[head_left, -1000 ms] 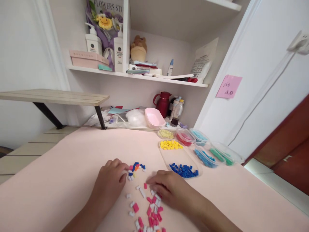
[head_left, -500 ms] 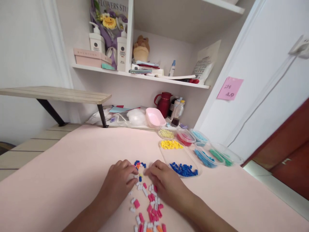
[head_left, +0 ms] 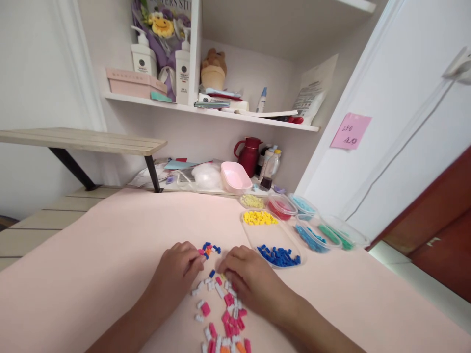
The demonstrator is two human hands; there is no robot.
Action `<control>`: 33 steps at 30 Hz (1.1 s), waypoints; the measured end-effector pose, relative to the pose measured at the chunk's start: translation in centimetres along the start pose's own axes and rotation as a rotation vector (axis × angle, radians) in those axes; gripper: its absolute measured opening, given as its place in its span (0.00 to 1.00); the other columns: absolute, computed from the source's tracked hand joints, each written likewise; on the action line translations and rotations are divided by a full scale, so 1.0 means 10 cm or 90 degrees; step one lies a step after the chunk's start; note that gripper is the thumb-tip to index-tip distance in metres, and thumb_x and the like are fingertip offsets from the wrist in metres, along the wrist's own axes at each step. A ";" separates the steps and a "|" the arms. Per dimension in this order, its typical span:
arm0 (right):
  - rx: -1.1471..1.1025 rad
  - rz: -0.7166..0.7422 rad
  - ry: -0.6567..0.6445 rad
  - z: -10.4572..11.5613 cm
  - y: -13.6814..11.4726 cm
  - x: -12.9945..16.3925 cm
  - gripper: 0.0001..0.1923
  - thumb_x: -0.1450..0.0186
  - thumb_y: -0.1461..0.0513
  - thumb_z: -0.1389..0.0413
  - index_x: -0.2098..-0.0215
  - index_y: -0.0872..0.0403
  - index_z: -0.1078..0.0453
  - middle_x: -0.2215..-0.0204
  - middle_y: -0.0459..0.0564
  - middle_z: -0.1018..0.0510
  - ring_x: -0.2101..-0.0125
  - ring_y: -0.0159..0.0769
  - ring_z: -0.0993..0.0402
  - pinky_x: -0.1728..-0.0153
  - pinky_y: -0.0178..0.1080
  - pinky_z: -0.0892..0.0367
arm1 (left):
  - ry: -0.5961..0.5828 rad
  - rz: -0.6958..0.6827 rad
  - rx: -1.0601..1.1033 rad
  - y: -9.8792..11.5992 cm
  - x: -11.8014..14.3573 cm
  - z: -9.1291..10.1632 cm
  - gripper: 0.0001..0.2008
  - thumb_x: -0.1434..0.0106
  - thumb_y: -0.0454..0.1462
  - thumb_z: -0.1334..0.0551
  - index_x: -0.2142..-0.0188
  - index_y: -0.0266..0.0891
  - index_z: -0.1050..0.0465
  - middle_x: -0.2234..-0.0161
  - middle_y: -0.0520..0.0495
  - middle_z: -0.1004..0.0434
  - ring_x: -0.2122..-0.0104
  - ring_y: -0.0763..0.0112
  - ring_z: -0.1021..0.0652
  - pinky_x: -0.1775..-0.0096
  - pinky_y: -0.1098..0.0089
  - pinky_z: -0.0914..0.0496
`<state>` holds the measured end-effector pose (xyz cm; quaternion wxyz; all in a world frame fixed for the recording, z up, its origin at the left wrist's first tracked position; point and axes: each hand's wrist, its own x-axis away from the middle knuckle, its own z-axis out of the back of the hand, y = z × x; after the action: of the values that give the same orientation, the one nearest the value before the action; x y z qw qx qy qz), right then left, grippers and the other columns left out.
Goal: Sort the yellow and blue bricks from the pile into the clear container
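Observation:
My left hand rests on the pink tabletop with its fingers curled together. Its fingertips are beside a small cluster of blue, orange and pink toy bricks; whatever may be in them is hidden. Opposite it, my right hand has bent fingers closed at a small pale yellow brick, which peeks out under the fingertips. A single blue brick lies between the hands. Loose white bricks and pink bricks are spread below, toward me, with a few orange ones.
Right of my hands stands a clear tray with yellow bricks and blue bricks. Beyond it are tubs of red, blue and green pieces. A pink bowl and red jug stand behind.
The pale yellow brick has shifted toward my right fingertips, away from the blue brick. My left hand has drawn slightly left and its thumb and fingers have closed together.

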<state>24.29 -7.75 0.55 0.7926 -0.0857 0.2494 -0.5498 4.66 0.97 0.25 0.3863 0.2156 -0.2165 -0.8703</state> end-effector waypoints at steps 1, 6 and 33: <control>-0.029 -0.008 0.005 0.01 0.00 0.00 0.13 0.36 0.72 0.49 0.62 0.51 0.26 0.64 0.48 0.22 0.61 0.36 0.29 0.57 0.38 0.35 | 0.001 -0.001 -0.001 0.00 0.00 0.00 0.18 0.32 0.41 0.51 0.74 0.42 0.28 0.67 0.49 0.25 0.62 0.65 0.26 0.57 0.62 0.36; -0.118 -0.033 0.030 0.02 0.01 0.00 0.13 0.35 0.72 0.48 0.62 0.51 0.26 0.64 0.45 0.20 0.60 0.33 0.27 0.56 0.35 0.35 | -0.027 0.004 -0.004 0.03 0.01 0.02 0.17 0.34 0.40 0.49 0.72 0.45 0.23 0.65 0.50 0.25 0.60 0.65 0.26 0.55 0.61 0.35; 0.041 -0.076 0.009 0.05 0.04 -0.04 0.12 0.34 0.67 0.46 0.60 0.45 0.23 0.64 0.44 0.21 0.64 0.32 0.24 0.63 0.33 0.36 | 0.097 0.041 0.098 -0.04 0.01 0.00 0.16 0.35 0.43 0.48 0.71 0.45 0.24 0.64 0.50 0.22 0.62 0.67 0.21 0.59 0.69 0.29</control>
<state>24.78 -7.31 0.88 0.7591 -0.0706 0.2316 -0.6043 4.39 1.10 -0.01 0.4118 0.3032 -0.2592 -0.8193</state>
